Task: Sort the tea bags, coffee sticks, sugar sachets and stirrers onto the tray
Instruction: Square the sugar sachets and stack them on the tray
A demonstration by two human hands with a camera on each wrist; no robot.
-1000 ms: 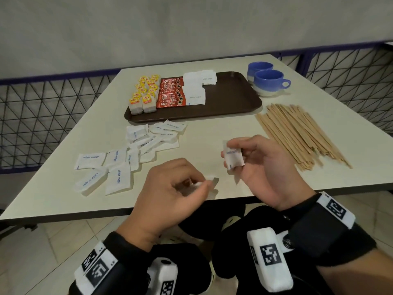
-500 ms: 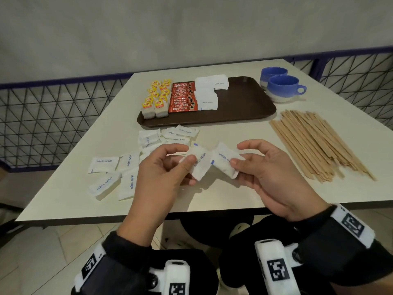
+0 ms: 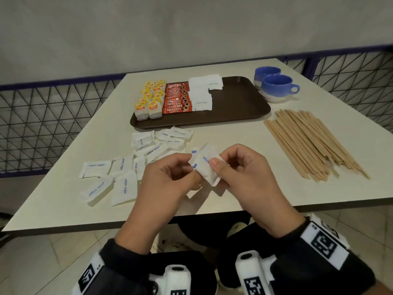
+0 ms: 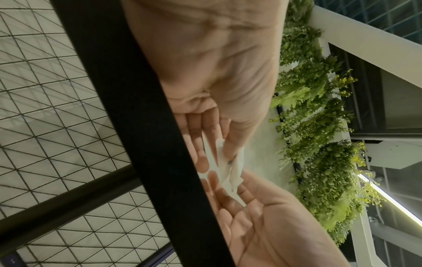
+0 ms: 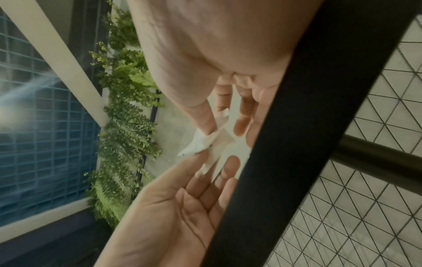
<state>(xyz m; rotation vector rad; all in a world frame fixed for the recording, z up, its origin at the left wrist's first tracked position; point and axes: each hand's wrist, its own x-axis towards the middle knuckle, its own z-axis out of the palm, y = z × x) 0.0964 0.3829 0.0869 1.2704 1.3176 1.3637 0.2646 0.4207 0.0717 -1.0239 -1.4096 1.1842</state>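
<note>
both hands, left hand (image 3: 168, 179) and right hand (image 3: 240, 173), pinch small white paper sugar sachets (image 3: 205, 166); loose stack could slip toward six o'clock.

- Soft, even light overhead, head view sharp, edges bowed by the wide lens.
- Faint shadows under the hands.
- Wrist views dim, grainy; bright strip light (image 4: 392, 202) glares at right.

Black sleeves (image 3: 131, 258); white wristbands (image 3: 325, 243) with black square-code markers; white camera units (image 3: 253, 271) under wrists
</note>
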